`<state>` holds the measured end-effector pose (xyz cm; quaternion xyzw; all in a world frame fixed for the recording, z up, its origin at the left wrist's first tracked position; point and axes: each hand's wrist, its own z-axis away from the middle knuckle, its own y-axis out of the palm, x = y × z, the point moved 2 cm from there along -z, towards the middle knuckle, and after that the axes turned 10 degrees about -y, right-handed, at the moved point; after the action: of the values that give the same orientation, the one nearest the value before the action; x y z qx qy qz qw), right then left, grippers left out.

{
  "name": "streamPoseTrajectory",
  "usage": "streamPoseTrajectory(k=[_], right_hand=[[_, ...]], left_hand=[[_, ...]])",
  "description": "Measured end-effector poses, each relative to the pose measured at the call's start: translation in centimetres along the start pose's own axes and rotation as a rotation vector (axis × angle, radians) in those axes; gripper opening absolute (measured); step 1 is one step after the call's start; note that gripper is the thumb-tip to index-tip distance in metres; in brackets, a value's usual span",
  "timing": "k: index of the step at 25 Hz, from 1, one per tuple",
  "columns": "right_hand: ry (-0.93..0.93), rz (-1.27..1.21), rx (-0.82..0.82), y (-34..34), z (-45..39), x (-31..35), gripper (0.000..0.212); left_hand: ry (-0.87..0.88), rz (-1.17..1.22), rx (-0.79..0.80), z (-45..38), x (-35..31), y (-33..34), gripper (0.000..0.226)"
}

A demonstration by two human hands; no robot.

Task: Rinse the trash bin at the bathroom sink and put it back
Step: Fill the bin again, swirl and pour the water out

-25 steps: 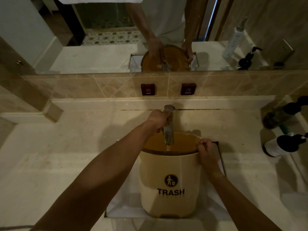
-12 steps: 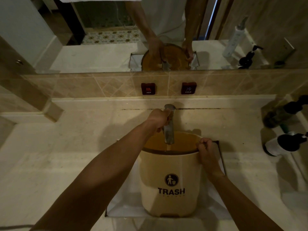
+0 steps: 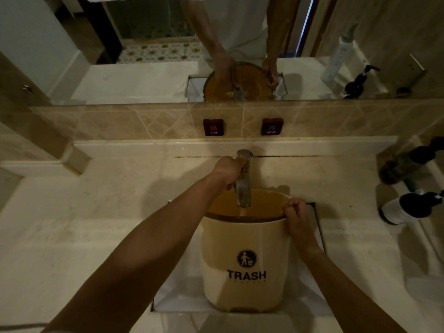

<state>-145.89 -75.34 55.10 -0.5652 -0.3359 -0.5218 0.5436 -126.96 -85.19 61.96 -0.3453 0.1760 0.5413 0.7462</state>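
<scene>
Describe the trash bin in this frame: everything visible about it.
The bin is a round cream container, plastic by its look, with a dark rim band, an orange-brown inside, a black litter icon and the word TRASH on its front. It stands upright in the white sink, its mouth under the tap. The right hand grips its rim; the left hand is on the tap.

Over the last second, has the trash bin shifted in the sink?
No. The trash bin sits where it was, its rim under the faucet spout; the right hand grips the rim as before.
</scene>
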Motion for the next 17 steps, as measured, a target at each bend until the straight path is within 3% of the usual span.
streamPoseTrajectory(k=[17], right_hand=[[0.018, -0.035, 0.015, 0.09, 0.12, 0.23, 0.006]], left_hand=[[0.005, -0.020, -0.021, -0.21, 0.07, 0.08, 0.041]])
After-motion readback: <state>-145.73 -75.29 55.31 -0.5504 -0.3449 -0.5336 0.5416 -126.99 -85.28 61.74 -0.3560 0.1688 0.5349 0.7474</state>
